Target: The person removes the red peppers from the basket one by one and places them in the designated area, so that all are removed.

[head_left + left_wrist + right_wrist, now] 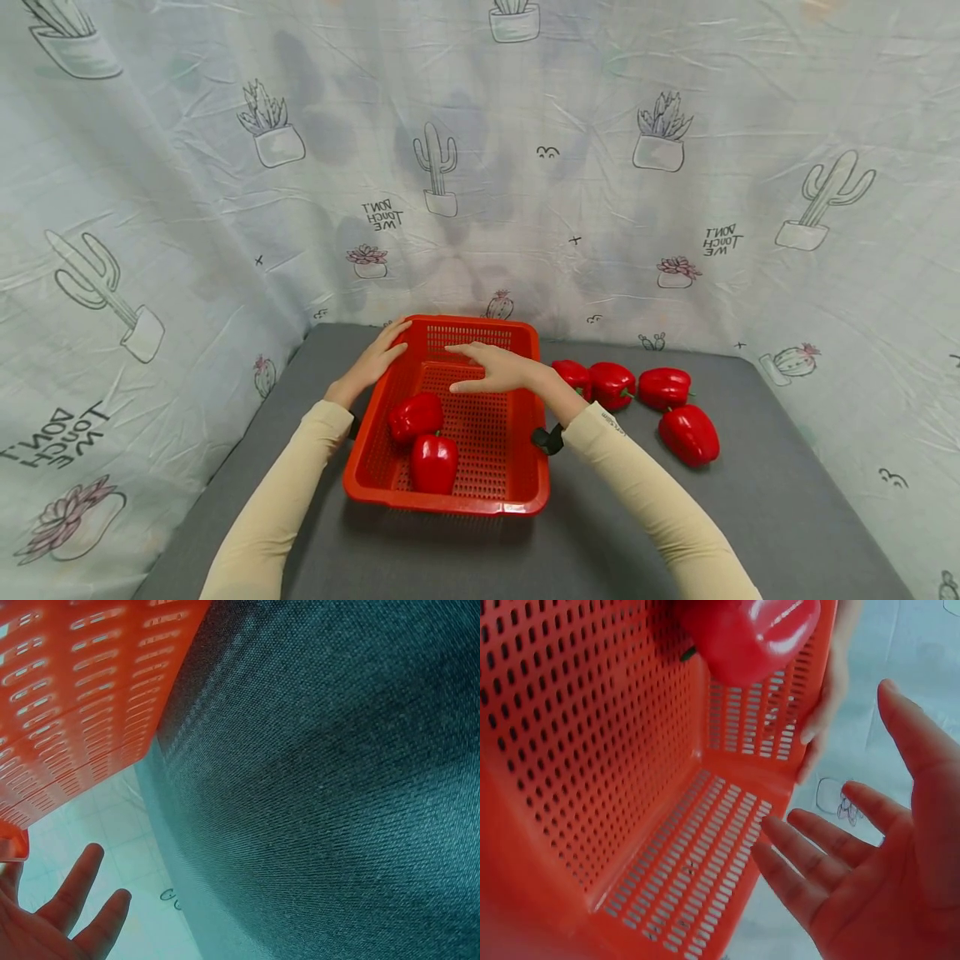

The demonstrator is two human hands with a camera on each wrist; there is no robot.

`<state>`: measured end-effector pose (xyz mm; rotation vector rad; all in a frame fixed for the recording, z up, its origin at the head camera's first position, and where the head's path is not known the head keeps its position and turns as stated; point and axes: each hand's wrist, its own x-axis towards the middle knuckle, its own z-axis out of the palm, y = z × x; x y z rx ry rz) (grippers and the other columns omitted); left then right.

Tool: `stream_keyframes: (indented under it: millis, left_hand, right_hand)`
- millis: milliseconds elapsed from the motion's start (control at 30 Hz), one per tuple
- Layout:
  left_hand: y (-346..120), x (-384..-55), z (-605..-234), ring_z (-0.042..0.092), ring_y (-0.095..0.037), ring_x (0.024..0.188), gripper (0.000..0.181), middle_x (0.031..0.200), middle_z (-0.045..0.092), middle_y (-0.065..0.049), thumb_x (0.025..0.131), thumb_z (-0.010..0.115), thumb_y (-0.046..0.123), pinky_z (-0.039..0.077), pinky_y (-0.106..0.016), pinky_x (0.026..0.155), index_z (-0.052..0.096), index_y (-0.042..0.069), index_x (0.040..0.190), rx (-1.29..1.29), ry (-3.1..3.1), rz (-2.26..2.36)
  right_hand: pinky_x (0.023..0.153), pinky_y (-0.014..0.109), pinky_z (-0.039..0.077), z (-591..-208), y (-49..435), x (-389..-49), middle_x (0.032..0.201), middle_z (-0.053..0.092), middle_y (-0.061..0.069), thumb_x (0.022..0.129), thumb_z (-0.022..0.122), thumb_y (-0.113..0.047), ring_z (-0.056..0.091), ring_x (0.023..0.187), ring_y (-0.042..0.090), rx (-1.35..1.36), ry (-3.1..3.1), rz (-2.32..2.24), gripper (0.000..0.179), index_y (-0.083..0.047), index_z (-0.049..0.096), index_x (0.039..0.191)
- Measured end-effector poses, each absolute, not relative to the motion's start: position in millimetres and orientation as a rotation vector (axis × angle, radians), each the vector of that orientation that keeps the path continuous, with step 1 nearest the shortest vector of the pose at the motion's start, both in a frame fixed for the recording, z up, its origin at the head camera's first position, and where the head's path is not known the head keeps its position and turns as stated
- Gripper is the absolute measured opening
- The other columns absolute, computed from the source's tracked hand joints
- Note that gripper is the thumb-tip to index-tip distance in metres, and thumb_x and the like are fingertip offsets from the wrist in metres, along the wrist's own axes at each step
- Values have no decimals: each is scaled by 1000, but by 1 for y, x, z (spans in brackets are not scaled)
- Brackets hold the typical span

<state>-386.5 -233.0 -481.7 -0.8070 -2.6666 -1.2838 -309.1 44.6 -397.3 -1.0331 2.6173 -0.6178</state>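
A red perforated plastic basket (444, 502) stands on the grey table, with two red bell peppers inside, one bell pepper (416, 418) behind the other bell pepper (434, 463). At the basket's left rim, toward the back, rests my left hand (375, 360); its thumb and a finger touch the rim, while other fingers extend straight outside the wall in the left wrist view. My right hand (497, 369) hovers over the basket's right side. Its fingers (806, 844) are spread and hold nothing. The right wrist view also shows one pepper (757, 637) against the basket wall.
Several more red bell peppers lie right of the basket, among them one pepper (664, 388) at the back and one pepper (689, 436) nearer. A cactus-print curtain (480, 167) hangs behind the grey table (600, 533) and along its sides.
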Motion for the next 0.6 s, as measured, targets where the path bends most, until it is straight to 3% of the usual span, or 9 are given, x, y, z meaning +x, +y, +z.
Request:
stream_keyframes:
  millis: [167, 400, 600]
  left_hand:
    - [-232, -385, -481, 13, -36, 140, 49, 154, 15, -15, 99, 40, 18, 16, -59, 108, 29, 4, 145, -799, -2677, -1279]
    - [-232, -383, -480, 12, -37, 140, 49, 154, 15, -15, 99, 39, 18, 16, -61, 106, 28, 5, 145, -791, -2693, -1280]
    - [-232, -384, -480, 13, -39, 139, 49, 152, 16, -22, 99, 39, 19, 15, -61, 106, 28, 2, 145, -812, -2685, -1255]
  right_hand:
    - [110, 48, 25, -403, 34, -307, 151, 28, 2, 85, 55, -56, 21, 140, 24, -1001, 2598, -572, 74, -27, 28, 147]
    - [108, 47, 28, -410, 20, -303, 151, 26, 5, 85, 55, -57, 23, 140, 23, -980, 2544, -513, 74, -27, 28, 147]
    - [109, 45, 27, -414, 7, -303, 151, 28, 1, 83, 55, -59, 24, 139, 21, -1008, 2521, -494, 75, -27, 30, 146]
